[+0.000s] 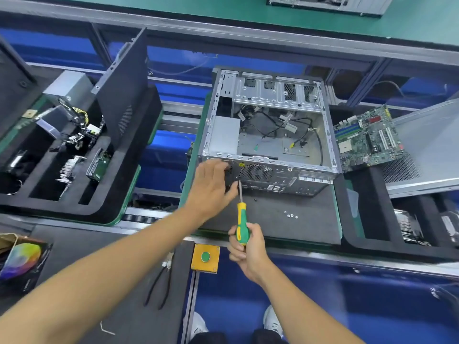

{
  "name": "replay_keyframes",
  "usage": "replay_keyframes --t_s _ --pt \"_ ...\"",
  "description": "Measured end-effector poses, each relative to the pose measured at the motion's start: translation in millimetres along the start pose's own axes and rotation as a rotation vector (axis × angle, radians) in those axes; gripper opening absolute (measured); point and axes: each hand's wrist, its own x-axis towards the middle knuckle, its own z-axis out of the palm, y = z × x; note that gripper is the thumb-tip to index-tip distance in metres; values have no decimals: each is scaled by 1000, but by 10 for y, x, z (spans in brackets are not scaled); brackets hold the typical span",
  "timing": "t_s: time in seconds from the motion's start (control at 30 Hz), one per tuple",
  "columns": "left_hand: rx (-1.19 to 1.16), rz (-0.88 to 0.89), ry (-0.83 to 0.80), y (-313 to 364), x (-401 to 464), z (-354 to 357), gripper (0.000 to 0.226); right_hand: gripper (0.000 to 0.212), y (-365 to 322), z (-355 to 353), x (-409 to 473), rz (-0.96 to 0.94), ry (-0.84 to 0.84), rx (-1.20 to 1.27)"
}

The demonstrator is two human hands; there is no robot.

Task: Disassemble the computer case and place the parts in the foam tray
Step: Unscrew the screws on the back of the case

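Against the case (270, 135) rear, your right hand (248, 252) grips the screwdriver (241, 219), shaft pointing away to a screw; your spread left hand (211, 187) braces just left.

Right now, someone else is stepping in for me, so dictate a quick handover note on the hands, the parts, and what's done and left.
Left hand: open, fingers on the rear panel of the case, steadying it.
Right hand: grips the screwdriver, tip at a rear-panel screw beside the fan grille.
Case lies open on the mat; cables remain inside.
Done: motherboard out, resting at the right; side panel and several parts sit in the left foam tray; loose screws on the mat.
Left: finish the rear screws, pull the cables, tray the rest.
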Motion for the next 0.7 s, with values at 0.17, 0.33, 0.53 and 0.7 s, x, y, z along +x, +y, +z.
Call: replay_keyframes --t_s 0.17,0.33,0.53,0.7 --pt "215 477 -550 -320 952 -225 96 52 5 -5 11 9 -83 23" --pt "274 527 -682 -272 1091 -43 84 46 44 12 42 -21 17 -1" --pt "297 486 -689 -239 1125 16 58 34 91 -17 104 1 138 65" --pt "299 463 -720 -228 1151 27 53 29 98 16 114 -19 133 58"
